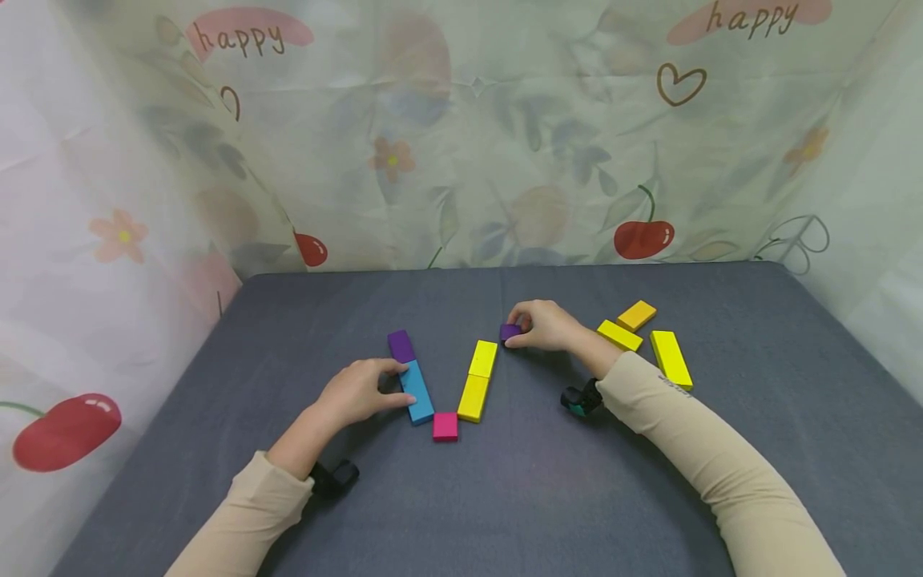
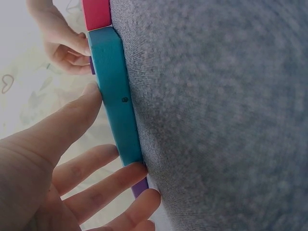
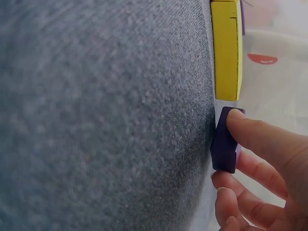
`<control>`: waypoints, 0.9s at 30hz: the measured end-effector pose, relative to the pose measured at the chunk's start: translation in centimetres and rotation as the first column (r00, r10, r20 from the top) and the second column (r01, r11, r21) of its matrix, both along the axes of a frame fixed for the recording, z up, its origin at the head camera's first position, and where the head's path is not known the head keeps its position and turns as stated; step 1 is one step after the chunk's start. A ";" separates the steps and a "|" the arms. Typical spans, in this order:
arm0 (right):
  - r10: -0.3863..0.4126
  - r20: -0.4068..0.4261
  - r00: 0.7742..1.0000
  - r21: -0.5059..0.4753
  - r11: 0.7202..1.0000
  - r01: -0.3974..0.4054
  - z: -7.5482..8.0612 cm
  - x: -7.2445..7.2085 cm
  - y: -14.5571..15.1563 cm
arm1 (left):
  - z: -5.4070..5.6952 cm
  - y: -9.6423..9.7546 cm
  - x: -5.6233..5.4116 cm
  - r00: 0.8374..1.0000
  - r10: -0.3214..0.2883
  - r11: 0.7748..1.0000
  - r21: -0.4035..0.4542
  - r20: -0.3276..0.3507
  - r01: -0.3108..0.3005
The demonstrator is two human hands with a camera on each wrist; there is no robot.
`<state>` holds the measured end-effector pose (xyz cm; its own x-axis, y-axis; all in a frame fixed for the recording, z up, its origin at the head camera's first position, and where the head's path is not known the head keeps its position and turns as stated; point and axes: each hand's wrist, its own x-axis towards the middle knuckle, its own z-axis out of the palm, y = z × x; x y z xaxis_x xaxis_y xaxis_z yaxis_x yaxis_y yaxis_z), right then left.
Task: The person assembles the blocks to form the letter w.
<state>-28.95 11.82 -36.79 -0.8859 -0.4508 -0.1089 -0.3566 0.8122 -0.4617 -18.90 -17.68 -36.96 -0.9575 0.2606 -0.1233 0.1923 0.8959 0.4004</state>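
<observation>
In the head view my right hand (image 1: 550, 325) pinches a small dark purple block (image 1: 509, 332) between thumb and fingers, just right of the upper end of two yellow blocks (image 1: 478, 381) laid end to end. The right wrist view shows the thumb on that purple block (image 3: 224, 144), beside a yellow block (image 3: 226, 50). My left hand (image 1: 362, 390) touches a long blue block (image 1: 417, 393) with thumb and fingertips, its fingers loosely extended. Another purple block (image 1: 401, 346) adjoins the blue block's far end. A pinkish-red block (image 1: 445, 427) sits between the near ends of the blue and yellow rows.
Toward the right, beyond my right forearm, lie an orange-yellow block (image 1: 637, 315), a yellow block (image 1: 620, 335) and a longer yellow block (image 1: 671, 358). A dark grey cloth (image 1: 519, 497) covers the table, and a printed curtain (image 1: 476, 160) hangs behind it.
</observation>
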 end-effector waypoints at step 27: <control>0.007 0.014 1.000 0.002 1.000 -0.007 -0.2 0.0 -0.8 | -0.2 -0.1 0.0 1.000 -0.004 1.000 0.006 -0.007 0.004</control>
